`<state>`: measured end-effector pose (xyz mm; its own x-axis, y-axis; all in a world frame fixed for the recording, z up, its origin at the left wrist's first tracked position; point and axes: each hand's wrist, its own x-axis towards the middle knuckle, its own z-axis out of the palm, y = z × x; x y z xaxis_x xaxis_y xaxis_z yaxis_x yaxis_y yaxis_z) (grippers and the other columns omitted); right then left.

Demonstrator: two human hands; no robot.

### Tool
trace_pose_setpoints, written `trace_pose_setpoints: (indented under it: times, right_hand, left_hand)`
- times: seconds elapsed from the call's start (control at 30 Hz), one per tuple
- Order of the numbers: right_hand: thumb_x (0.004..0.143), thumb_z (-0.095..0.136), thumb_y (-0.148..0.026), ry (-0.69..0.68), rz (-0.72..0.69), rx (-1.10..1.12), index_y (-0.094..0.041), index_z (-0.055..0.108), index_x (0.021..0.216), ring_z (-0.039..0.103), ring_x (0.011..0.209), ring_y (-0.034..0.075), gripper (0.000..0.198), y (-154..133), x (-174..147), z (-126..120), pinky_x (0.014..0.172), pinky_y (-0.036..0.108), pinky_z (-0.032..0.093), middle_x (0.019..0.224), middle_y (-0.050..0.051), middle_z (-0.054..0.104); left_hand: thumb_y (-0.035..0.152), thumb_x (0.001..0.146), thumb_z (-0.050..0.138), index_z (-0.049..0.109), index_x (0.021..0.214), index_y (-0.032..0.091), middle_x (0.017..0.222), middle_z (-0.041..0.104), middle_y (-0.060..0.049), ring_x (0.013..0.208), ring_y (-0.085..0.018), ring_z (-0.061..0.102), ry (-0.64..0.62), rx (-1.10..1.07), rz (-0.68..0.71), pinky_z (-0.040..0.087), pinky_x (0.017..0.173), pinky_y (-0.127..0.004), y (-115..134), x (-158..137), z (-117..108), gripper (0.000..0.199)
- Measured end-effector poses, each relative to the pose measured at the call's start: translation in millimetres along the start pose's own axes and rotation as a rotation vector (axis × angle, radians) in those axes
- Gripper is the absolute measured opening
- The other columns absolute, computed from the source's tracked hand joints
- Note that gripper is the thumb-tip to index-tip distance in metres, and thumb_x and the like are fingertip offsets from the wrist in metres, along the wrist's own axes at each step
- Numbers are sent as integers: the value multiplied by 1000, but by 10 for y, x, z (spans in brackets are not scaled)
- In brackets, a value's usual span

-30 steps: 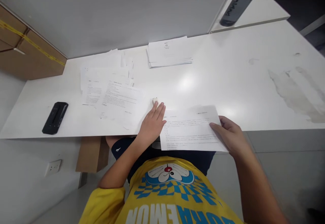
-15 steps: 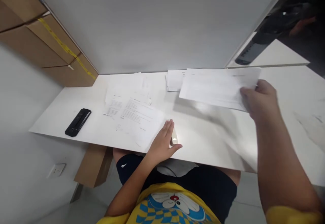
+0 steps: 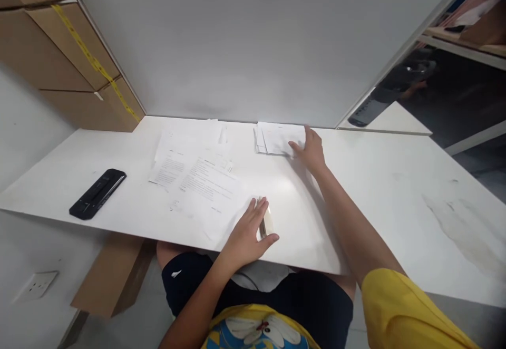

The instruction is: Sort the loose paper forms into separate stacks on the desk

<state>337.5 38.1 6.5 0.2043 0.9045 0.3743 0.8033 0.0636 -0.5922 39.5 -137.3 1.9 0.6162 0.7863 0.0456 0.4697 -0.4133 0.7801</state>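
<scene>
on the desk (image 3: 375, 180), the right hand (image 3: 311, 151) (thumb leftward) touches stacked papers (image 3: 276, 138).

Two hands (image 3: 244, 237) (image 3: 311, 151), two paper piles (image 3: 209, 193) (image 3: 276, 139), one pale object (image 3: 268, 223), one black device (image 3: 98, 193)

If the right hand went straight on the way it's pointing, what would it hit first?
Most likely the grey panel behind the white desk: the right hand points toward it from the right end of the stacked papers. The gap is hard to judge from this view.
</scene>
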Motion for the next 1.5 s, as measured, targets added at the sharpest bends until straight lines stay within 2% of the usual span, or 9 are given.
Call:
trace_pose_setpoints:
  times: [0.2, 0.37, 0.53, 0.67, 0.87, 1.1, 1.2, 1.33, 1.5]
  right_hand:
    - [92, 46, -63, -110, -116, 36, -21, 54, 138, 42, 138, 37, 63, -649, -638, -20, 115, 54, 32, 142, 17, 55]
    - [90, 53, -63, -474, -102, 126, -22, 71, 98, 58, 110, 36, 46, -1081, -741, 35, 96, 50, 45, 109, 14, 69]
    - [65, 82, -37, -643, 62, 226, -21, 61, 75, 54, 94, 29, 28, -1395, -780, 467, 80, 39, 45, 91, 10, 63]
    - [66, 72, -24, -703, 42, 306, -23, 52, 73, 50, 72, 19, 21, -1499, -855, 648, 65, 31, 41, 76, 2, 57]
    - [69, 69, -31, -578, 42, 434, -23, 54, 83, 49, 73, 17, 22, -1297, -728, 602, 66, 30, 39, 75, -2, 54]
    - [74, 70, -34, -522, 78, 687, -23, 59, 86, 49, 69, 15, 19, -1194, -787, 398, 63, 29, 37, 75, -2, 55]
    - [75, 70, -33, -501, 32, 745, -23, 58, 82, 46, 66, 14, 17, -1364, -852, 256, 60, 28, 34, 71, -2, 53]
    - [69, 72, -35, -447, 86, 786, -24, 56, 81, 45, 62, 14, 23, -1572, -882, 160, 57, 28, 33, 65, -3, 52]
    - [66, 66, -32, -352, 165, 750, -24, 59, 84, 57, 75, 18, 21, -1546, -869, 259, 68, 31, 41, 79, 0, 64]
  left_hand:
    - [26, 102, 35, 46, 145, 30, 144, 59, -5, 152, -26, 31, 423, 69, 84, 32, 123, -60, -42, -87, -33, 45]
    - [17, 95, 40, 55, 132, 24, 135, 63, -11, 152, -34, 29, 759, 267, -160, 30, 120, -67, -231, -286, -425, 40]
    - [31, 95, 49, 43, 145, 17, 157, 42, -19, 151, -41, 28, 633, 430, -238, 34, 117, -65, -463, -691, -536, 52]
    - [44, 97, 51, 31, 154, 18, 159, 39, -18, 149, -36, 36, 566, 512, -204, 34, 119, -60, -677, -957, -439, 66]
    - [38, 96, 52, 17, 160, 21, 160, 38, -16, 148, -32, 38, 638, 555, -207, 33, 121, -56, -869, -1006, -303, 75]
    - [43, 95, 54, 11, 161, 22, 160, 37, -17, 147, -33, 39, 775, 335, -372, 40, 116, -53, -650, -968, -412, 81]
    - [42, 90, 61, 24, 158, 23, 156, 43, -16, 142, -33, 44, 894, 173, -413, 44, 112, -49, -685, -911, -759, 79]
    - [32, 88, 59, 67, 117, 18, 109, 72, -9, 99, -24, 67, 810, -84, -400, 54, 89, -38, -858, -817, -1197, 33]
    - [31, 88, 59, 68, 106, 17, 105, 69, -9, 101, -23, 63, 729, 45, -345, 51, 93, -36, -987, -699, -1302, 24]
